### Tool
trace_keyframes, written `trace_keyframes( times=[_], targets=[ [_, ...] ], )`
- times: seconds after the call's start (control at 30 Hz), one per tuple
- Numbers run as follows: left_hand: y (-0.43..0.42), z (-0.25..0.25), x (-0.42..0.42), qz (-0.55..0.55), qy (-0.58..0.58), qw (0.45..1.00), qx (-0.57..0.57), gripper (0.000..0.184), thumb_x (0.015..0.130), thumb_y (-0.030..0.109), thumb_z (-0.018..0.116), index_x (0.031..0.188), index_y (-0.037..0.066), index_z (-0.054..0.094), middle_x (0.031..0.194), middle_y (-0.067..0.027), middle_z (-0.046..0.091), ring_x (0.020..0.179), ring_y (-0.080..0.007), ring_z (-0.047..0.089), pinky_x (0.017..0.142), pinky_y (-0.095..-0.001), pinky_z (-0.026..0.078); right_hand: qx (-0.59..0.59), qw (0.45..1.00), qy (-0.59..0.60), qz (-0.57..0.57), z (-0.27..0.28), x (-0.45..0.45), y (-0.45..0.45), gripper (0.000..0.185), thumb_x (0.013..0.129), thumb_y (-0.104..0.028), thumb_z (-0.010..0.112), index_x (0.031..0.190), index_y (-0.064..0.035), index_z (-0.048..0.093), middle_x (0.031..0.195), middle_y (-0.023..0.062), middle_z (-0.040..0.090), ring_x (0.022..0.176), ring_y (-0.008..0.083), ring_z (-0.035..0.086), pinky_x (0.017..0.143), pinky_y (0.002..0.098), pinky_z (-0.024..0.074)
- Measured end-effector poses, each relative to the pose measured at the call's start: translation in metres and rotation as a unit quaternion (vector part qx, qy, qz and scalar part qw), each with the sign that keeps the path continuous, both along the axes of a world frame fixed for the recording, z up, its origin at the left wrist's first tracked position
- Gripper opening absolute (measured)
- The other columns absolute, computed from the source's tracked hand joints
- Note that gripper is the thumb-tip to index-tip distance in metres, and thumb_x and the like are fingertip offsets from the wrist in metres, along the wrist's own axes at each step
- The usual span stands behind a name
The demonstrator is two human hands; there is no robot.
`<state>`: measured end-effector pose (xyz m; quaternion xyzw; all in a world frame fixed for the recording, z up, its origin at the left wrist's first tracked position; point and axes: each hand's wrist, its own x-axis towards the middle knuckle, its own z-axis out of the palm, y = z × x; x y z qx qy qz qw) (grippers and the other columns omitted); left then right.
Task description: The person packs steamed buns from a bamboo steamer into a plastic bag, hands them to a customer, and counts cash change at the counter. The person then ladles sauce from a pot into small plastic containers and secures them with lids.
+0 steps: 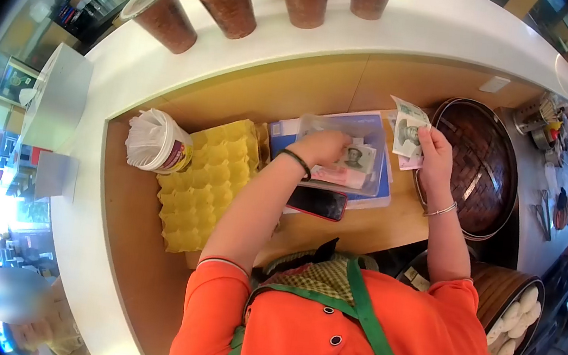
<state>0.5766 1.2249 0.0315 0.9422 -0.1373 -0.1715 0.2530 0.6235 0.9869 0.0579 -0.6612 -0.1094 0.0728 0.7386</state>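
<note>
My right hand (434, 153) pinches several banknotes (410, 130), greenish ones with a pinkish one below, raised beside the box. Reaching into a clear plastic box (373, 187), my left hand (324, 148) has its fingers curled at a greenish banknote (357, 159), and the fingertips are partly hidden. More paper money, including a pink banknote (341, 176), lies in the box. Under the box is a blue-and-white folder or booklet (382, 197). A phone (318, 202) with a red edge lies below my left wrist.
Yellow egg trays (204, 189) and a white tub of wrapped items (160, 150) stand to the left. On the right are a round woven steamer tray (477, 166) and a steamer of white buns (516, 321). Sealed cups (224, 0) line the white counter (416, 23). A person (33, 317) is at lower left.
</note>
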Motion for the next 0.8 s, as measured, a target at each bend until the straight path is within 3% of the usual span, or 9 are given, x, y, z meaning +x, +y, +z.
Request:
trace_keyframes(
  times=[0.1, 0.23, 0.43, 0.47, 0.5, 0.53, 0.57, 0.63, 0.8],
  targets=[
    [-0.003, -0.095, 0.008, -0.093, -0.031, 0.985, 0.14, 0.024, 0.078, 0.009, 0.05, 0.1, 0.007, 0.061, 0.1, -0.0142, 0.062, 0.095, -0.032, 0.057, 0.083, -0.0395, 0.044, 0.002, 1.0, 0.018, -0.003, -0.003, -0.007, -0.003, 0.019, 0.088, -0.019, 0.056, 0.088, -0.0001, 0.061, 0.075, -0.0047, 0.056, 0.067, 0.0013, 0.045, 0.06, 0.0169, 0.0377],
    [-0.016, -0.069, -0.015, 0.049, -0.017, 0.998, 0.029, 0.033, 0.077, 0.012, 0.05, 0.109, 0.007, 0.056, 0.107, -0.0168, 0.058, 0.098, -0.0321, 0.056, 0.084, -0.0403, 0.045, -0.06, 0.997, -0.036, 0.035, -0.014, -0.005, -0.007, 0.015, 0.087, -0.014, 0.056, 0.088, 0.0005, 0.06, 0.076, -0.0039, 0.057, 0.068, 0.0021, 0.047, 0.063, 0.017, 0.039],
    [-0.002, -0.024, -0.034, -0.037, -0.104, 0.988, 0.108, 0.035, 0.086, 0.022, 0.047, 0.116, 0.003, 0.05, 0.113, -0.0134, 0.055, 0.102, -0.0287, 0.055, 0.083, -0.0377, 0.046, 0.111, 0.985, 0.0, 0.134, 0.014, -0.015, 0.035, 0.019, 0.089, -0.006, 0.049, 0.106, 0.0021, 0.051, 0.095, 0.0049, 0.061, 0.085, 0.008, 0.056, 0.075, 0.0218, 0.0452],
    [0.002, -0.004, -0.05, 0.085, -0.044, 0.985, -0.143, 0.037, 0.089, 0.024, 0.045, 0.118, 0.002, 0.048, 0.115, -0.012, 0.054, 0.103, -0.0266, 0.054, 0.084, -0.0374, 0.046, 0.171, 0.974, 0.019, 0.151, 0.013, -0.018, 0.045, 0.023, 0.09, -0.003, 0.046, 0.112, 0.0008, 0.045, 0.099, 0.0079, 0.06, 0.088, 0.0101, 0.057, 0.077, 0.0236, 0.0461],
    [0.005, 0.014, -0.067, 0.199, 0.017, 0.902, -0.383, 0.039, 0.092, 0.027, 0.044, 0.12, 0.001, 0.046, 0.117, -0.0106, 0.053, 0.105, -0.0244, 0.053, 0.086, -0.0371, 0.045, 0.175, 0.971, 0.014, 0.161, 0.018, -0.025, 0.057, 0.023, 0.09, -0.003, 0.046, 0.112, 0.0008, 0.045, 0.099, 0.0079, 0.06, 0.088, 0.0101, 0.057, 0.077, 0.0236, 0.0461],
    [0.006, 0.027, -0.084, 0.234, 0.068, 0.732, -0.637, 0.039, 0.094, 0.026, 0.041, 0.122, -0.001, 0.044, 0.116, -0.0102, 0.054, 0.104, -0.0217, 0.053, 0.088, -0.0353, 0.044, 0.185, 0.965, 0.036, 0.183, 0.023, -0.036, 0.071, 0.025, 0.09, -0.003, 0.045, 0.115, -0.0007, 0.042, 0.099, 0.0083, 0.06, 0.088, 0.0102, 0.057, 0.077, 0.0235, 0.046],
    [0.006, 0.036, -0.096, 0.246, 0.052, 0.729, -0.637, 0.039, 0.094, 0.026, 0.041, 0.122, -0.001, 0.044, 0.116, -0.0102, 0.054, 0.104, -0.0217, 0.053, 0.088, -0.0353, 0.044, 0.192, 0.957, 0.059, 0.21, 0.027, -0.046, 0.083, 0.028, 0.09, -0.003, 0.045, 0.117, -0.0021, 0.039, 0.099, 0.0087, 0.06, 0.088, 0.0103, 0.057, 0.077, 0.0234, 0.046],
    [0.002, 0.051, -0.114, 0.291, 0.001, 0.552, -0.782, 0.031, 0.092, 0.021, 0.047, 0.114, 0.0, 0.05, 0.104, -0.0081, 0.059, 0.094, -0.0163, 0.057, 0.081, -0.0306, 0.047, 0.142, 0.947, 0.052, 0.285, 0.029, -0.064, 0.104, 0.038, 0.089, -0.002, 0.044, 0.125, -0.0048, 0.03, 0.099, 0.0104, 0.06, 0.087, 0.0113, 0.057, 0.077, 0.0237, 0.0454],
    [0.022, 0.068, -0.176, 0.489, -0.224, 0.556, -0.634, 0.01, 0.084, 0.01, 0.061, 0.088, 0.0, 0.062, 0.076, 0.0003, 0.063, 0.066, -0.0046, 0.055, 0.06, -0.0198, 0.046, -0.048, 0.914, -0.111, 0.387, 0.048, -0.112, 0.147, 0.062, 0.087, -0.004, 0.048, 0.137, -0.0009, 0.012, 0.096, 0.0122, 0.059, 0.085, 0.0148, 0.058, 0.078, 0.0251, 0.0443]
  ],
)
